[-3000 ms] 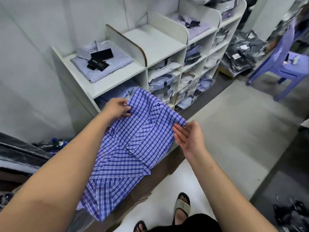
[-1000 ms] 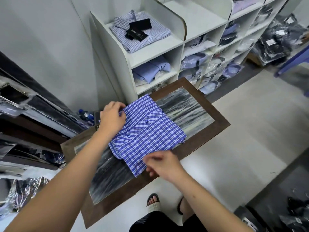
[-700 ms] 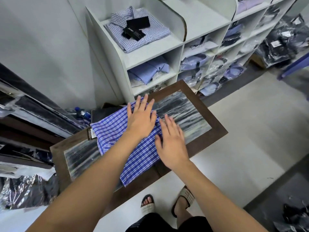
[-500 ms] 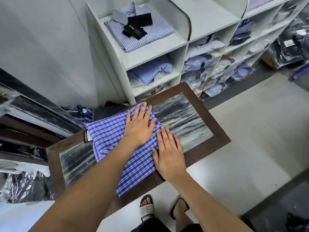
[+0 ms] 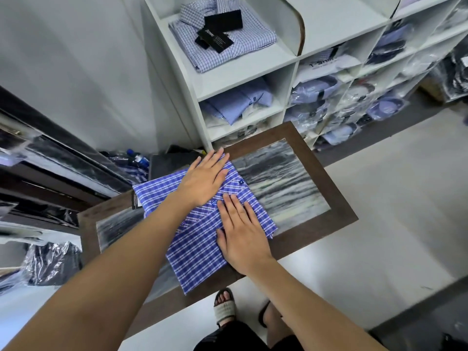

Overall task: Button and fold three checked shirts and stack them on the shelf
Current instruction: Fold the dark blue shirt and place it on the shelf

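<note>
A folded blue checked shirt (image 5: 195,252) lies on the brown-framed table (image 5: 336,206), a black tag at its left edge. My left hand (image 5: 205,182) rests flat on the shirt's upper part near the collar, fingers spread. My right hand (image 5: 240,235) presses flat on its lower right part. Neither hand grips anything. A lighter checked shirt (image 5: 228,44) with black tags lies folded on the top of the white shelf (image 5: 243,79).
The shelf unit's lower cubbies hold bagged and folded shirts (image 5: 235,105). Dark bagged garments (image 5: 50,264) lie at the left, with more at the far right. Bottles (image 5: 135,158) stand behind the table. My sandalled feet (image 5: 224,309) are below the table's near edge.
The shirt went from held in the air to lying on the table, turned over and folded. Both hands now press flat on it and have slid slightly outward.
</note>
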